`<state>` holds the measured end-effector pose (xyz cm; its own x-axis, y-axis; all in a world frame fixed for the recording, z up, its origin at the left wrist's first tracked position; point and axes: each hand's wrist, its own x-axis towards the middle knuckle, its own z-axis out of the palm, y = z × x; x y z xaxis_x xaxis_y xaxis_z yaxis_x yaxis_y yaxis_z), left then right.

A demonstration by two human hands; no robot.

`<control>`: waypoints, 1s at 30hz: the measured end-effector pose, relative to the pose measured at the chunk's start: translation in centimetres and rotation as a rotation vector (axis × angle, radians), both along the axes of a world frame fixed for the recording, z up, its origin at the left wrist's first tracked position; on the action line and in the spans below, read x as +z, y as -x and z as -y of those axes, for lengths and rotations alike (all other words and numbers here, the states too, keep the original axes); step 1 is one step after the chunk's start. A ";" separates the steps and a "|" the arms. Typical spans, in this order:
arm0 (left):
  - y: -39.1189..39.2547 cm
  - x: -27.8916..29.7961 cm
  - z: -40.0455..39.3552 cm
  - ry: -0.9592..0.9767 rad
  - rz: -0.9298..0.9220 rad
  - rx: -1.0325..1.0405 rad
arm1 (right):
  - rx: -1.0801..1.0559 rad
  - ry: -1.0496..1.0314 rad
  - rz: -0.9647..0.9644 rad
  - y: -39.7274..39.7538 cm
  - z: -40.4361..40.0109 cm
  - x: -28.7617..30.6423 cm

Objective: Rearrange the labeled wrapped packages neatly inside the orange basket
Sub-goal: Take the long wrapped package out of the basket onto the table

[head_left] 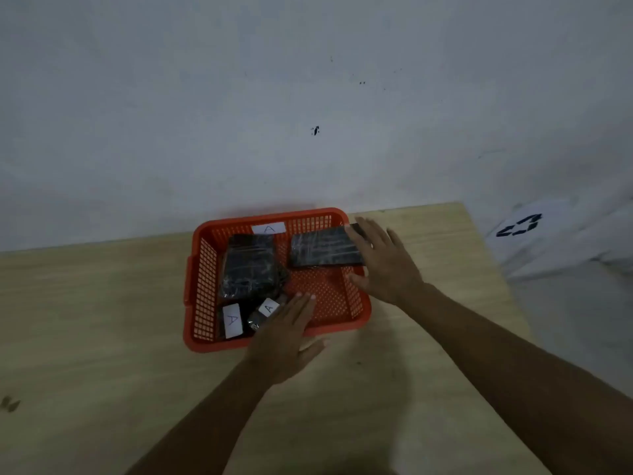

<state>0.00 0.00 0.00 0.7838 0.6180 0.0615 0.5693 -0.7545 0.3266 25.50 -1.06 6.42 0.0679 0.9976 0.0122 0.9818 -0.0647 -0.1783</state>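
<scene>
An orange mesh basket (202, 286) sits on a wooden table. Inside it, a large black wrapped package (251, 265) lies at the left. Two small packages with white "A" labels lie at the front left, one flat (232, 320) and one tilted (265, 311). My right hand (383, 265) grips the right end of a flat black wrapped package (323, 246), holding it tilted above the basket's back right. My left hand (286, 337) rests flat over the front rim with fingers apart, next to the tilted small package.
A white "A" label (269, 229) is stuck on the basket's far wall. The wooden table (85, 320) stands against a pale wall, and its right edge runs close beside the basket. A white bag with a recycling mark (520, 226) lies at the right.
</scene>
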 end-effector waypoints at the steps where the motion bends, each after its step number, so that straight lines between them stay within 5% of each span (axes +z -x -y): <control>1: -0.1 -0.4 -0.2 -0.024 -0.019 -0.013 | 0.031 0.012 0.019 -0.3 -0.6 -0.4; 8: -0.4 -0.4 -0.9 0.013 -0.243 0.053 | 0.079 -0.088 -0.018 -0.5 -2.0 -0.9; 15: -0.5 -0.7 -0.9 0.000 -0.241 0.070 | 0.033 -0.369 -0.114 0.1 1.6 -0.9; 20: -0.7 -0.7 -1.0 0.027 -0.244 0.081 | -0.505 -0.495 -0.732 0.0 5.6 -0.5; 24: -0.7 -0.4 -0.9 0.032 -0.228 0.070 | -0.919 -0.706 -1.051 -0.3 8.7 -1.5; 30: -0.8 0.0 -0.7 0.000 -0.189 0.057 | -1.370 -0.672 -1.126 0.4 12.9 -5.2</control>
<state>0.77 0.71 -0.02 0.7448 0.6620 -0.0836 0.6626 -0.7190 0.2096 25.09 -14.00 1.21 0.9522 0.1066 -0.2862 -0.2533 -0.2480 -0.9351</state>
